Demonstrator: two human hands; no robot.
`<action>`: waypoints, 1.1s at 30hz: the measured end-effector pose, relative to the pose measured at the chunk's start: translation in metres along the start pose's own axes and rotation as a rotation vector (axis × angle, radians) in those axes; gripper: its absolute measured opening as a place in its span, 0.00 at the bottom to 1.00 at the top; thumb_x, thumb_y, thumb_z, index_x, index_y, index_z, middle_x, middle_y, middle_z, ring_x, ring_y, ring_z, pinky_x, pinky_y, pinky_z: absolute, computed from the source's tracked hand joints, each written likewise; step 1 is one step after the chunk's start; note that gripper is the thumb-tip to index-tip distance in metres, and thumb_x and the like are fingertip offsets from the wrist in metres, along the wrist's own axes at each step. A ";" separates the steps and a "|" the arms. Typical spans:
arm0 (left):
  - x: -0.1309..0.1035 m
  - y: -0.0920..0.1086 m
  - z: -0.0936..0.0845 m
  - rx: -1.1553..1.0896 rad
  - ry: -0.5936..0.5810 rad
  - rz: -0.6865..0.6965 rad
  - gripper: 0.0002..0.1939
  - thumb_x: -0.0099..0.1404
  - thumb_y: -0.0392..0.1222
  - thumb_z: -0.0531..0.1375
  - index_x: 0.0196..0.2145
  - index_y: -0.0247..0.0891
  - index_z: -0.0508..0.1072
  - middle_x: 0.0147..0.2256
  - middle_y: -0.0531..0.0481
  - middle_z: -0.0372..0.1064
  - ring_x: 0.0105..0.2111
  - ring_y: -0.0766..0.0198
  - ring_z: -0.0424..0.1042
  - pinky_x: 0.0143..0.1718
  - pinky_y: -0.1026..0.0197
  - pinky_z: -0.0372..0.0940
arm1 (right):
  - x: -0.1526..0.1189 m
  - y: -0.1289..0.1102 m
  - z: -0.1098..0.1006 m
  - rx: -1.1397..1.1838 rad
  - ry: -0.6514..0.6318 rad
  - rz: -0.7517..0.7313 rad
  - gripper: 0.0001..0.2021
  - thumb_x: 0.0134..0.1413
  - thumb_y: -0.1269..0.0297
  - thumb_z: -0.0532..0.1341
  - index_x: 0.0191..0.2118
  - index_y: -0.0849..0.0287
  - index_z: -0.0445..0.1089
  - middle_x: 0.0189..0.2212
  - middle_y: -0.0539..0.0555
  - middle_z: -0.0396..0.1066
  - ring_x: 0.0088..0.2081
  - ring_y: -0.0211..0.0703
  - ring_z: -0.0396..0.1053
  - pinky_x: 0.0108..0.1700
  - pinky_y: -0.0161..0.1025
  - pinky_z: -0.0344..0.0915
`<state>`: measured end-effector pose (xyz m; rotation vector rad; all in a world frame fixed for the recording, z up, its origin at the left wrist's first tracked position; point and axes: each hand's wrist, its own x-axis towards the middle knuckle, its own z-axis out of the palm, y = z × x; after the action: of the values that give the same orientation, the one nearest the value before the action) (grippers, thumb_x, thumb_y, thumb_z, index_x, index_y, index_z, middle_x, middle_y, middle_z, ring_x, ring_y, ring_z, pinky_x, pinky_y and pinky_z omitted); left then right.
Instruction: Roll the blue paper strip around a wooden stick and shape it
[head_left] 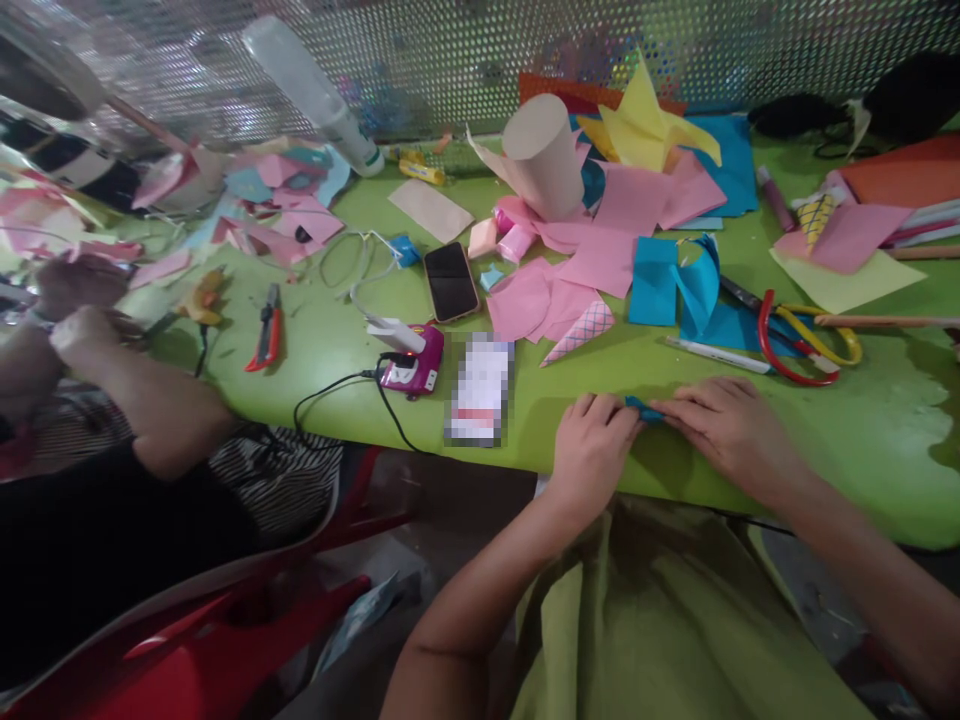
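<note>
1. Small blue paper piece (642, 409): to be found between both hands, on or just above the near part of the table (885, 470). Judged as partway done: seemingly folded or rolled narrow already, not yet released. Cannot tell exact shape or amount of remaining folding, because partly covered by fingers.
2. Held at left end by left hand (595, 440), with fingers curled closely; pinched at right end by right hand (726, 430), with fingertips brought together.
3. Beyond right hand: white pen (720, 356), scissors (763, 340) and blue sheets (652, 285), lying apart from both hands.
4. Beyond left hand: checked paper cone (581, 332), apparently finished, touching pink paper pieces (525, 300).
</note>
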<state>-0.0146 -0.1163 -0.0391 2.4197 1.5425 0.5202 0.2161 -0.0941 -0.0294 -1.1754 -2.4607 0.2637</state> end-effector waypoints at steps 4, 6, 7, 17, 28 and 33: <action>0.000 -0.001 0.001 -0.003 0.002 0.002 0.12 0.82 0.43 0.57 0.45 0.41 0.81 0.42 0.45 0.78 0.41 0.56 0.71 0.45 0.53 0.67 | -0.003 -0.002 0.002 -0.045 0.009 -0.010 0.13 0.77 0.64 0.60 0.55 0.53 0.82 0.44 0.58 0.85 0.44 0.55 0.78 0.49 0.52 0.67; 0.000 -0.001 0.001 -0.019 0.014 -0.010 0.12 0.82 0.43 0.57 0.46 0.41 0.82 0.40 0.46 0.77 0.40 0.56 0.71 0.44 0.53 0.68 | -0.002 -0.001 0.003 -0.037 0.008 -0.005 0.12 0.77 0.62 0.60 0.51 0.54 0.82 0.43 0.58 0.84 0.45 0.55 0.78 0.48 0.52 0.67; 0.000 -0.001 0.001 -0.024 0.024 -0.019 0.12 0.82 0.43 0.57 0.47 0.41 0.81 0.39 0.46 0.77 0.40 0.56 0.71 0.44 0.53 0.68 | -0.001 -0.001 0.003 -0.030 0.012 -0.003 0.12 0.77 0.61 0.60 0.50 0.54 0.82 0.43 0.59 0.84 0.45 0.56 0.78 0.47 0.52 0.67; 0.000 -0.002 -0.008 0.000 -0.024 0.021 0.06 0.80 0.40 0.59 0.46 0.40 0.77 0.45 0.45 0.78 0.44 0.54 0.73 0.47 0.52 0.70 | 0.015 0.007 0.002 0.127 -0.037 0.027 0.13 0.77 0.59 0.58 0.47 0.51 0.82 0.39 0.57 0.81 0.43 0.57 0.77 0.44 0.53 0.69; 0.009 -0.008 -0.007 0.098 -0.024 0.027 0.12 0.82 0.41 0.56 0.43 0.40 0.78 0.43 0.45 0.77 0.41 0.56 0.71 0.43 0.54 0.68 | 0.003 0.003 0.009 -0.082 0.081 -0.004 0.14 0.78 0.64 0.59 0.57 0.51 0.82 0.46 0.57 0.84 0.46 0.54 0.78 0.49 0.51 0.69; 0.012 -0.012 -0.004 0.115 -0.002 0.032 0.12 0.82 0.42 0.56 0.43 0.40 0.79 0.42 0.45 0.77 0.41 0.56 0.71 0.42 0.53 0.69 | 0.007 0.005 0.010 -0.013 0.081 0.027 0.12 0.77 0.63 0.59 0.50 0.50 0.82 0.45 0.56 0.85 0.47 0.55 0.80 0.49 0.52 0.71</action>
<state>-0.0212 -0.1000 -0.0373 2.5326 1.5769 0.4469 0.2113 -0.0857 -0.0380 -1.2019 -2.3820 0.2038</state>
